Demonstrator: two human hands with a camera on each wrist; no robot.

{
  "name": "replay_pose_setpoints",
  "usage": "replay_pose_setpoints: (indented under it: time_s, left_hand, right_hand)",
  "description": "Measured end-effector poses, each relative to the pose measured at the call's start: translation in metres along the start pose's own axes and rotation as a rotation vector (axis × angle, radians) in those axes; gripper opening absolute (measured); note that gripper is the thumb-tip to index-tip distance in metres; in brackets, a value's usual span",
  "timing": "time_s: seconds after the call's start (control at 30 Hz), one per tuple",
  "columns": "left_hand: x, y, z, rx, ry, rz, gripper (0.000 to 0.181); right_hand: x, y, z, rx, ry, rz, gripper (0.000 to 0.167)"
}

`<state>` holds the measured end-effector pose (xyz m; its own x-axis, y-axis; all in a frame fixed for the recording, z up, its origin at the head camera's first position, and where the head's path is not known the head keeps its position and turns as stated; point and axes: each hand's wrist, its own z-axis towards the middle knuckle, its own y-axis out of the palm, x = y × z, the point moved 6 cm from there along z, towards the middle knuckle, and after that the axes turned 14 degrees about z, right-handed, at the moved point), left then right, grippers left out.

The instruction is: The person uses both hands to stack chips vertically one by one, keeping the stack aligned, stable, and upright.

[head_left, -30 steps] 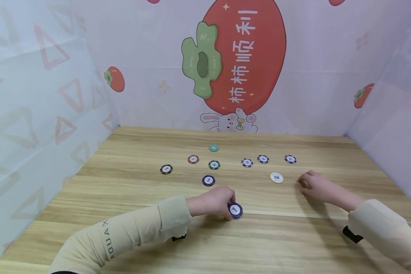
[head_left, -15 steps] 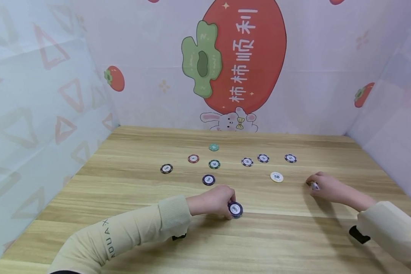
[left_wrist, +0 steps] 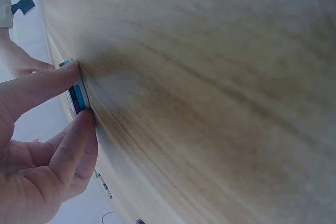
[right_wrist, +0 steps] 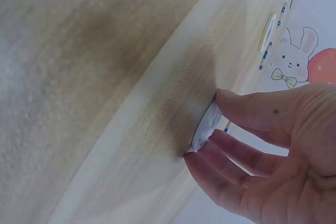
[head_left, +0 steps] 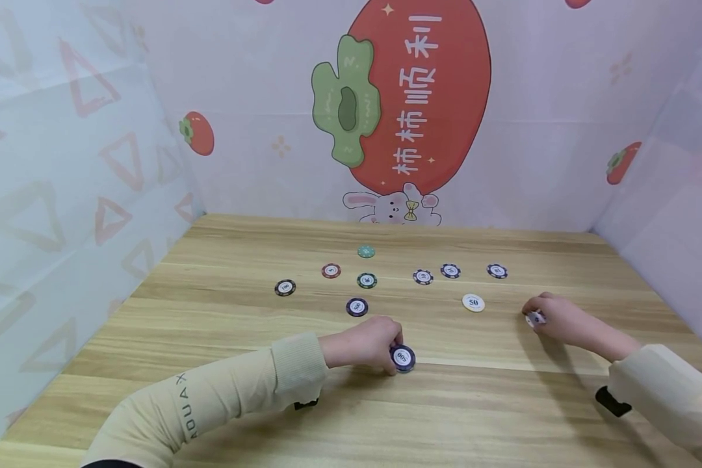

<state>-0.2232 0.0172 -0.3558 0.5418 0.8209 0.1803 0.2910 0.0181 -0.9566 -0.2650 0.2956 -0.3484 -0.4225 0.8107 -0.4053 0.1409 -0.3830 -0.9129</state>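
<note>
In the head view my left hand (head_left: 365, 343) pinches a dark purple 500 poker chip (head_left: 403, 358) at the middle of the table. The left wrist view shows a blue-edged layer (left_wrist: 79, 96) under that chip, between thumb and fingers, so it looks like a small stack; how many chips is unclear. Off to the right, my right hand (head_left: 567, 323) pinches a whitish poker chip (right_wrist: 207, 124) by its rim, tilted and low over the wood. Fingers cover part of its face. Left of that hand lies a white 50 chip (head_left: 473, 303), flat and untouched.
Behind the hands, chips lie flat and apart: a second 500 chip (head_left: 357, 307), a black 100 chip (head_left: 285, 287), a red 5 chip (head_left: 330, 270), a green-rimmed chip (head_left: 366, 280), a teal chip (head_left: 365, 251) and several dark-and-white ones (head_left: 423, 277). Printed cloth (head_left: 257, 169) walls the table.
My right hand has shifted right and slightly nearer, and the whitish chip now shows between its fingers. My left hand and its chips have stayed in place.
</note>
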Motion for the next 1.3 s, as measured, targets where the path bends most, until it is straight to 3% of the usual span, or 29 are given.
replay_pose_setpoints:
  time_s: [0.33,0.63,1.3]
  left_hand:
    - [0.0,0.001,0.001,-0.002,0.0,0.012,0.032]
    - [0.0,0.0,0.0,-0.005,0.0,0.011,0.032]
    - [0.0,0.0,0.0,-0.023,-0.018,-0.005,0.031]
  right_hand:
    - [-0.002,-0.003,0.0,0.03,0.006,-0.032,0.029]
    - [-0.014,-0.009,-0.003,0.1,-0.05,-0.014,0.019]
    - [-0.05,-0.008,-0.002,0.104,-0.142,-0.03,0.015]
